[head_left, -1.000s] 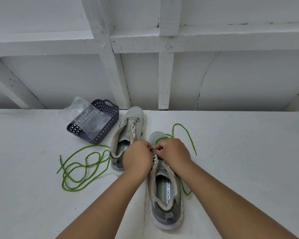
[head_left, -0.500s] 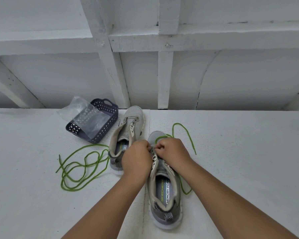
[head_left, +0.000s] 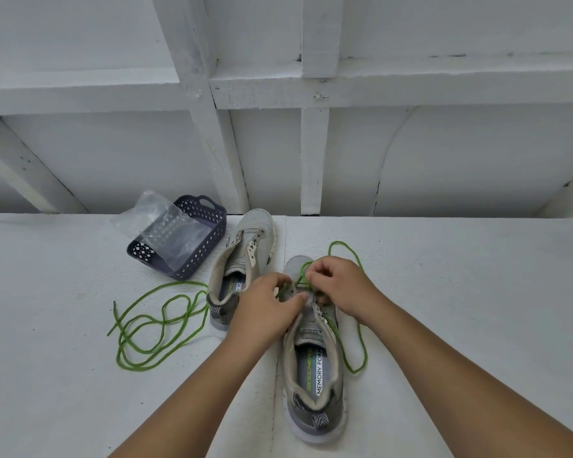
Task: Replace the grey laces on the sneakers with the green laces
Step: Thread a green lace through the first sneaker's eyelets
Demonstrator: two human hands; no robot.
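2 hands work mid-frame: the right hand [head_left: 339,285] pinches the green lace [head_left: 306,281], the left hand [head_left: 265,309] grips the near sneaker [head_left: 313,361], toe pointing up-frame.

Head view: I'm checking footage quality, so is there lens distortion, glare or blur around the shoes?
Head view: wide-angle bending curves the wall beams; light is soft and even, shadows faint; the plastic bag shows mild sheen; hands, near shoe and green lace look sharp.

White timber-framed wall [head_left: 444,160], white floor [head_left: 477,292]
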